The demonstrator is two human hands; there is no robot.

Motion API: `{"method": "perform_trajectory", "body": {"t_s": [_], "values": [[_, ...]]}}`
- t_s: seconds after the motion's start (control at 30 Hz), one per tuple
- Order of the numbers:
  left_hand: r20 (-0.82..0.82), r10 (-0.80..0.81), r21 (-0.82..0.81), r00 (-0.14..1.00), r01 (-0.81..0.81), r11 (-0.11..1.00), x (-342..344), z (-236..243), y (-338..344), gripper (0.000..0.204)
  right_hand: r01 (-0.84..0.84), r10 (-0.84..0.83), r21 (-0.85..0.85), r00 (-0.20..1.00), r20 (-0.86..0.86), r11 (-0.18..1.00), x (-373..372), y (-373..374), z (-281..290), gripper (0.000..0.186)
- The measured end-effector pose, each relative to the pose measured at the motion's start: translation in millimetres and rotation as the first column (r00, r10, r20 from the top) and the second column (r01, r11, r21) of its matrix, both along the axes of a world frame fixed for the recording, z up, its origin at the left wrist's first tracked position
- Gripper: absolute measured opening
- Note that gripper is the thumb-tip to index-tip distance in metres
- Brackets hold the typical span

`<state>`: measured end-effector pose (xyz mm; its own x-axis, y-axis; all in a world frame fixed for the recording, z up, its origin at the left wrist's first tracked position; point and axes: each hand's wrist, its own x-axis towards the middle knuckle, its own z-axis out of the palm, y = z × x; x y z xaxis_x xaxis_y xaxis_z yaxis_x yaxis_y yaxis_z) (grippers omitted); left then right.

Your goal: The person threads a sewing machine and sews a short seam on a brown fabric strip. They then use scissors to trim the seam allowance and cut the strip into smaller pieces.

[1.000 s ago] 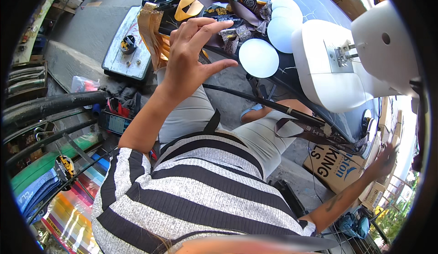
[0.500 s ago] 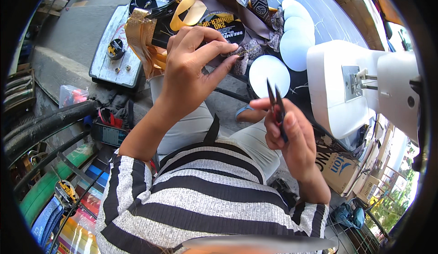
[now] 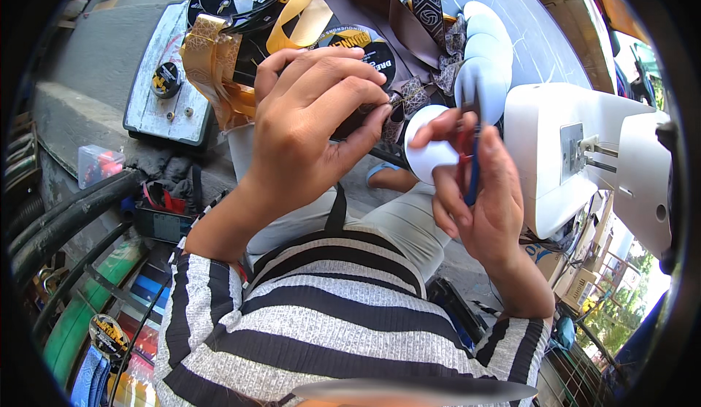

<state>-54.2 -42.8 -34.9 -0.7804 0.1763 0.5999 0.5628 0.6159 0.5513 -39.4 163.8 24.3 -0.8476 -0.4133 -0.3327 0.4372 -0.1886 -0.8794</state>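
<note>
My left hand reaches over the table's near edge, its thumb and forefinger pinched on a grey-brown patterned ribbon. Beyond its fingers lies a round black-and-gold medal among brown and gold ribbons. In my right hand is a pair of small pointed snips with red and blue handles, blades upward and blurred by motion. That hand is apart from the ribbon. Behind it, partly covered, sits a white disc; several more white discs overlap in a row farther back.
A white sewing machine stands to the right on the dark marbled table. Left of the table is a worn whitish board bearing a small round piece. More round medals are stacked at the back left. Black metal bars run along the left.
The right hand with the snips has risen and moved slightly right, blades now smeared. My left hand keeps its pinch on the ribbon. The view has shifted a little.
</note>
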Motion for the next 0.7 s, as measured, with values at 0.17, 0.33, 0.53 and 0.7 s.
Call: {"method": "perform_trajectory", "body": {"t_s": [0.17,0.33,0.53,0.7], "values": [[-0.014,-0.062,-0.011,0.998,0.062,0.998,-12,6,-5,0.008,-0.073,0.132,0.153,0.895,-0.426,0.986,2,-7,-7,0.045],[-0.106,-0.090,-0.069,0.990,0.083,0.994,-27,8,-7,0.007,-0.070,0.105,0.167,0.972,-0.210,0.983,3,-5,-9,0.045],[-0.127,-0.075,-0.064,0.989,0.067,0.996,-30,8,-3,0.010,-0.038,0.057,-0.110,0.982,0.179,0.993,-13,5,-5,0.047],[-0.100,-0.077,-0.075,0.992,0.070,0.995,-27,9,-3,0.010,-0.064,0.132,-0.198,0.928,0.347,0.978,-10,7,0,0.048]]}}
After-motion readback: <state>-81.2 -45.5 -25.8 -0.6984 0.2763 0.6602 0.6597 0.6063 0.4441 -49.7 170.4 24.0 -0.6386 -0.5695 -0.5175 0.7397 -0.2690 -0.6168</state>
